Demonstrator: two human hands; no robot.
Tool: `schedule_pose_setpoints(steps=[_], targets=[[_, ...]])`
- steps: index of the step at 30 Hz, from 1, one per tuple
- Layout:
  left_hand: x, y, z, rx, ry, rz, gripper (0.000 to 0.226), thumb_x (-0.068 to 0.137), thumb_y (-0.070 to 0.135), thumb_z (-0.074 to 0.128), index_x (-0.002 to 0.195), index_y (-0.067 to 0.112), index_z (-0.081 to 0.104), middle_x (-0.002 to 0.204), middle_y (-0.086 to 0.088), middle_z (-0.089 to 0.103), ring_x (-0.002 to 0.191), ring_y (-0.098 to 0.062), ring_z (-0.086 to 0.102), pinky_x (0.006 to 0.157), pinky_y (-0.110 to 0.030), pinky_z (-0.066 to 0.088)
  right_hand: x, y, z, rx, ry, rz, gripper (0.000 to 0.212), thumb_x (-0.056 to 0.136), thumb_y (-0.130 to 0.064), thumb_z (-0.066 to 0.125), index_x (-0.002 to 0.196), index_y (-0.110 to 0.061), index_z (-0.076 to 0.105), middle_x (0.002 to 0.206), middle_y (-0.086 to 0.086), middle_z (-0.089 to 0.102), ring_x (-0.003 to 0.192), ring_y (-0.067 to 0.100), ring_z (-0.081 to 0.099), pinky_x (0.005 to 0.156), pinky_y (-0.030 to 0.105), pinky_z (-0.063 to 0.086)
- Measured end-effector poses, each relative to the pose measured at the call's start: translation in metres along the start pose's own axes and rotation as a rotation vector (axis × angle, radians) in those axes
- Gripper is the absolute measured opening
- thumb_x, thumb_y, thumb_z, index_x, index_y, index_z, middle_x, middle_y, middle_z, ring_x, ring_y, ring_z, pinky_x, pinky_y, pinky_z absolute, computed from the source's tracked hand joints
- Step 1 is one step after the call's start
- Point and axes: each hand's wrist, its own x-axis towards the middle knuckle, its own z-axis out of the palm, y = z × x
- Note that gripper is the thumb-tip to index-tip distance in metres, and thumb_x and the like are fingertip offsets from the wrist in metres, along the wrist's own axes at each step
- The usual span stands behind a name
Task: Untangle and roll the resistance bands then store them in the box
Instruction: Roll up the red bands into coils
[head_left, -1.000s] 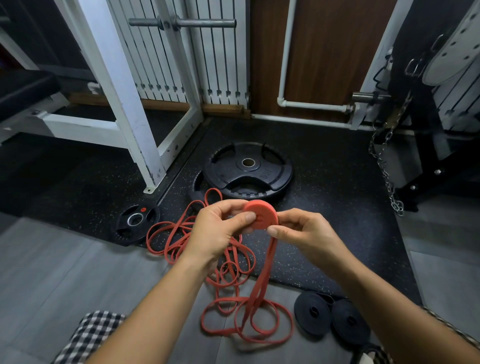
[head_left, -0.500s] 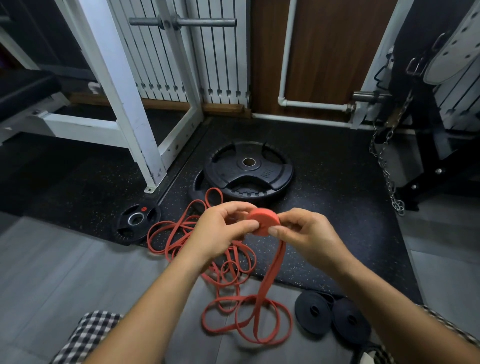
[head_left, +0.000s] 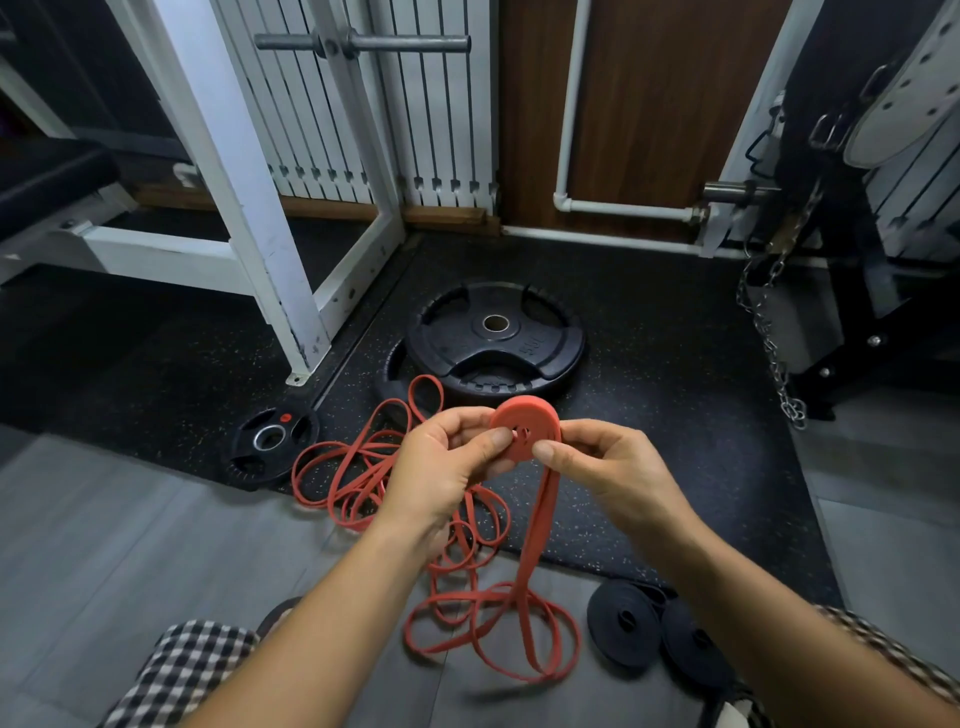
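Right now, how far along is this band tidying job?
Done: two black rolls lie on the floor at the right. In hand: the left hand and right hand pinch a red roll, its unrolled tail hanging down to loose loops on the floor. Left: winding in that tail, then the tangled red bands beyond the left hand. No box is in view, so nothing looks stored.

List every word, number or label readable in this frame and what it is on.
No text is legible here.
Large weight plate: raised characters on its right side, too blurred to read.
Small weight plate: a red dot only, no readable text.
Red band roll: no print visible.
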Motion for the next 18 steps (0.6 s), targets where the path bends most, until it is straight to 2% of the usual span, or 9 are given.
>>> schedule_pose_setpoints(steps=[3, 5, 7, 9, 11, 13, 16, 18], targets=[[-0.003, -0.006, 0.005, -0.084, -0.018, -0.07, 0.012, 0.082, -0.006, 0.059, 0.088, 0.005, 0.061, 0.074, -0.004, 0.07, 0.068, -0.012, 0.069, 0.064, -0.019, 0.057, 0.0, 0.005, 0.0, 0.013, 0.039, -0.03, 0.014, 0.081, -0.013, 0.066, 0.093, -0.019, 0.071, 0.088, -0.005, 0.073, 0.084, -0.001, 0.066, 0.07, 0.008, 0.047], [-0.003, -0.005, 0.002, -0.018, -0.06, -0.09, 0.013, 0.082, -0.004, 0.06, 0.091, 0.006, 0.061, 0.08, -0.008, 0.07, 0.072, -0.014, 0.069, 0.066, -0.021, 0.057, 0.0, 0.002, -0.001, -0.006, 0.013, -0.043, 0.016, 0.083, -0.009, 0.064, 0.092, -0.021, 0.069, 0.084, -0.008, 0.073, 0.081, -0.004, 0.066, 0.069, 0.008, 0.048], [0.0, -0.003, -0.005, 0.257, -0.119, -0.019, 0.019, 0.081, 0.001, 0.065, 0.095, 0.013, 0.063, 0.089, -0.007, 0.069, 0.079, -0.014, 0.066, 0.073, -0.026, 0.055, 0.0, 0.001, -0.005, -0.19, -0.016, -0.076, 0.017, 0.084, -0.011, 0.065, 0.089, -0.026, 0.068, 0.083, -0.009, 0.072, 0.079, -0.001, 0.066, 0.071, 0.014, 0.05], [0.003, 0.0, -0.01, 0.59, -0.15, 0.131, 0.027, 0.079, 0.005, 0.069, 0.097, 0.024, 0.063, 0.09, 0.001, 0.067, 0.083, -0.01, 0.063, 0.079, -0.022, 0.051, 0.001, 0.005, -0.008, -0.516, -0.033, -0.134, 0.012, 0.083, -0.019, 0.067, 0.081, -0.031, 0.068, 0.08, -0.007, 0.07, 0.079, 0.006, 0.066, 0.074, 0.028, 0.054], [0.003, 0.003, -0.009, 0.683, -0.19, 0.208, 0.028, 0.079, 0.004, 0.07, 0.093, 0.027, 0.064, 0.083, 0.009, 0.065, 0.077, -0.002, 0.062, 0.074, -0.015, 0.05, 0.001, 0.009, -0.007, -0.717, -0.07, -0.153, 0.002, 0.082, -0.025, 0.067, 0.084, -0.025, 0.068, 0.078, -0.005, 0.067, 0.078, 0.012, 0.064, 0.074, 0.04, 0.054], [0.001, 0.005, -0.007, 0.608, -0.198, 0.204, 0.025, 0.078, -0.001, 0.068, 0.084, 0.023, 0.068, 0.075, 0.01, 0.067, 0.068, 0.001, 0.063, 0.068, -0.014, 0.05, 0.001, 0.008, -0.005, -0.661, -0.087, -0.138, 0.004, 0.082, -0.022, 0.068, 0.086, -0.024, 0.07, 0.077, -0.006, 0.068, 0.077, 0.01, 0.065, 0.075, 0.038, 0.055], [-0.001, 0.007, -0.008, 0.438, -0.109, 0.187, 0.022, 0.078, -0.003, 0.067, 0.08, 0.018, 0.07, 0.068, 0.007, 0.07, 0.067, -0.005, 0.065, 0.068, -0.019, 0.054, 0.002, -0.001, -0.005, -0.271, -0.103, -0.059, 0.013, 0.08, -0.011, 0.069, 0.09, -0.018, 0.07, 0.082, -0.002, 0.072, 0.076, 0.007, 0.069, 0.072, 0.02, 0.055], [0.0, 0.008, -0.007, 0.289, -0.049, 0.158, 0.019, 0.078, -0.003, 0.065, 0.082, 0.015, 0.07, 0.067, 0.006, 0.071, 0.067, -0.007, 0.066, 0.068, -0.021, 0.054, 0.002, -0.006, -0.008, -0.126, -0.096, -0.036, 0.014, 0.078, -0.009, 0.069, 0.088, -0.018, 0.069, 0.08, -0.003, 0.072, 0.075, 0.004, 0.067, 0.069, 0.012, 0.051]])
